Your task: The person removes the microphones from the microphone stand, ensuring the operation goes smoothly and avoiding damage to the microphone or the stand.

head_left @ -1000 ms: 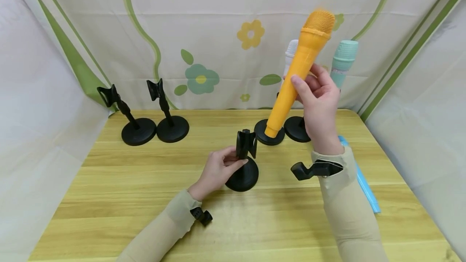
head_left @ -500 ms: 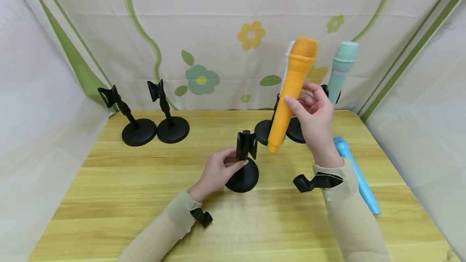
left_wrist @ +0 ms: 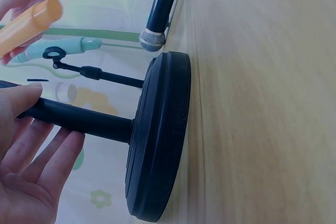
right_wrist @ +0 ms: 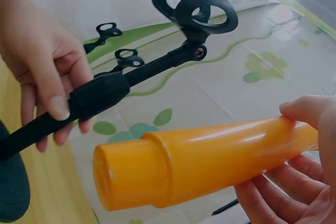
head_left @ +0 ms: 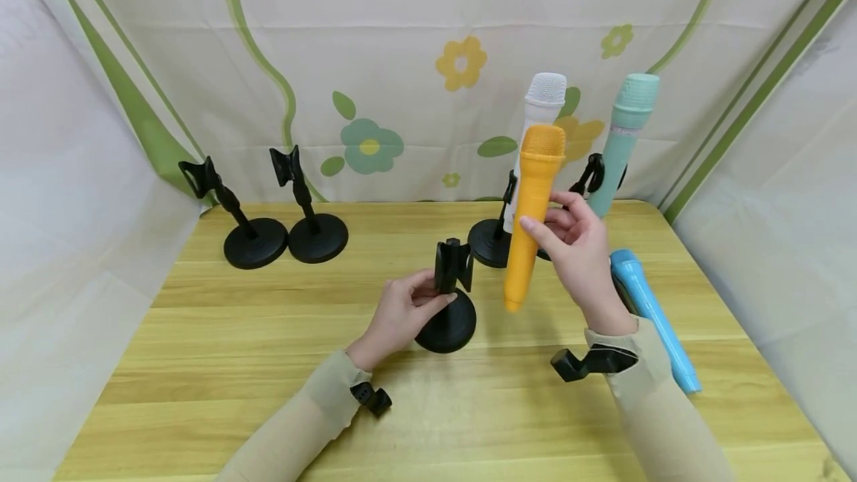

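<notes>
My right hand (head_left: 576, 251) pinches an orange microphone (head_left: 535, 207) between thumb and fingers, head up and slightly tilted, above the table. My left hand (head_left: 405, 311) grips the stem of a black microphone stand (head_left: 447, 326), whose round base sits on the table. The stand's clip (right_wrist: 205, 14) holds nothing, as the right wrist view shows. In that view the orange microphone's tail end is apart from the clip. Behind my right hand, a white microphone (head_left: 545, 99) and a mint green microphone (head_left: 626, 125) lean in black stands.
Two black stands (head_left: 254, 240) with bare clips stand at the back left. A blue microphone (head_left: 656, 322) lies on the wooden table (head_left: 254, 348) at the right. Near it is a dark microphone with a silver head (left_wrist: 152, 40). A patterned curtain (head_left: 402, 36) borders the table.
My right hand has lowered the orange microphone toward me, and it now stands more upright. More of the white microphone shows behind it. The left hand and its stand have stayed put.
</notes>
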{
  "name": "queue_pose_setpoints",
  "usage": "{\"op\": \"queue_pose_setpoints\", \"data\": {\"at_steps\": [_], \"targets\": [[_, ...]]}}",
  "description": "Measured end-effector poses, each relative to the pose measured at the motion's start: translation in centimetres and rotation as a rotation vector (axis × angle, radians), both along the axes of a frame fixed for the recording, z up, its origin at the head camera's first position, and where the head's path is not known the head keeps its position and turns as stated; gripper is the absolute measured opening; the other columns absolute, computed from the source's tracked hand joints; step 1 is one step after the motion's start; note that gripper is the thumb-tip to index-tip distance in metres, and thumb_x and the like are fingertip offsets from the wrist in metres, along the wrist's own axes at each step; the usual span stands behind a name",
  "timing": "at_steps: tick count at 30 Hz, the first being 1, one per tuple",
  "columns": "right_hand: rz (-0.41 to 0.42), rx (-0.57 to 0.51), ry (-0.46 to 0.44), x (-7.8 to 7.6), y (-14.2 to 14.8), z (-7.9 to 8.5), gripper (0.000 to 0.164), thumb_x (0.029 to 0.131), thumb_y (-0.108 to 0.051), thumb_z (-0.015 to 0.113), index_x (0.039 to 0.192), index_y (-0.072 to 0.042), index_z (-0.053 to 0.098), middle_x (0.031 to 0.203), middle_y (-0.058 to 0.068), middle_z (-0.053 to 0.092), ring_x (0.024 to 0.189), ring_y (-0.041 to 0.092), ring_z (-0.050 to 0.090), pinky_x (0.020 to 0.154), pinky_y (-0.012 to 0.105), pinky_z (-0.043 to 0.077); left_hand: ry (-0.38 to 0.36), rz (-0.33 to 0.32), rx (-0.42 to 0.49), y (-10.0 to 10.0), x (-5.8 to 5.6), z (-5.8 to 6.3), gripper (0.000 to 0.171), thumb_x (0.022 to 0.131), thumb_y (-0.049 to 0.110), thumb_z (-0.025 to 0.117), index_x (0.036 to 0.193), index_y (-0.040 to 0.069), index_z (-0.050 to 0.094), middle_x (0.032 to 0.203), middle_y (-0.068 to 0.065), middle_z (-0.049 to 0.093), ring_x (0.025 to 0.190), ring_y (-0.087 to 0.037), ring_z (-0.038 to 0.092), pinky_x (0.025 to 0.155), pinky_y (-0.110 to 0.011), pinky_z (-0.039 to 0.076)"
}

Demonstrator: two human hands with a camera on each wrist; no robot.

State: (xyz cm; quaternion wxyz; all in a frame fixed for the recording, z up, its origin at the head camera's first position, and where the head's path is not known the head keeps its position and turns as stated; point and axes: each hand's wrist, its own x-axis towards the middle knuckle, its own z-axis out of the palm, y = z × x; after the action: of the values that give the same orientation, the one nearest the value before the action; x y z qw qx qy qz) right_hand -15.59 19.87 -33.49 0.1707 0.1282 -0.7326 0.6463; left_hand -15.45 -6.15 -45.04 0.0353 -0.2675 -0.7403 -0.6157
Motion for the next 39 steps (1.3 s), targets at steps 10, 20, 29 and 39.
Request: {"op": "queue_pose_setpoints", "data": {"at_steps": [10,20,29,39], "targets": [[0.020,0.127,-0.058,1.2,1.1,-2.0,0.038,0.093,-0.004,0.075,0.126,0.003,0.057,0.108,0.008,0.070,0.086,0.018,0.074,0.075,0.028,0.061,-0.025,-0.002,0.009,0.0,0.0,0.2,0.026,0.093,0.015,0.078,0.119,0.017,0.074,0.102,0.002,0.075,0.092,-0.012,0.073,0.080,-0.030,0.060],[0.054,0.175,-0.117,2.5,2.1,-3.2,0.040,0.094,-0.004,0.075,0.128,0.003,0.057,0.109,0.016,0.065,0.083,0.020,0.075,0.073,0.030,0.062,-0.066,0.034,-0.005,0.3,0.2,0.5,0.028,0.091,0.004,0.078,0.118,0.008,0.073,0.102,-0.006,0.075,0.092,-0.016,0.073,0.079,-0.029,0.060],[0.062,0.249,-0.180,3.3,3.4,-4.7,0.038,0.095,-0.007,0.074,0.128,0.002,0.057,0.113,0.020,0.064,0.082,0.021,0.074,0.073,0.029,0.061,-0.075,0.039,-0.011,0.4,0.3,0.7,0.027,0.090,0.003,0.078,0.117,0.007,0.074,0.101,-0.007,0.075,0.091,-0.017,0.073,0.079,-0.028,0.060],[0.021,0.404,-0.242,3.7,5.3,-6.4,0.040,0.092,-0.016,0.079,0.125,0.000,0.062,0.110,0.015,0.068,0.087,0.018,0.070,0.077,0.024,0.059,-0.018,0.003,0.006,0.1,-0.1,0.0,0.027,0.093,0.016,0.078,0.119,0.014,0.074,0.102,-0.001,0.075,0.092,-0.013,0.073,0.079,-0.029,0.060]]}}
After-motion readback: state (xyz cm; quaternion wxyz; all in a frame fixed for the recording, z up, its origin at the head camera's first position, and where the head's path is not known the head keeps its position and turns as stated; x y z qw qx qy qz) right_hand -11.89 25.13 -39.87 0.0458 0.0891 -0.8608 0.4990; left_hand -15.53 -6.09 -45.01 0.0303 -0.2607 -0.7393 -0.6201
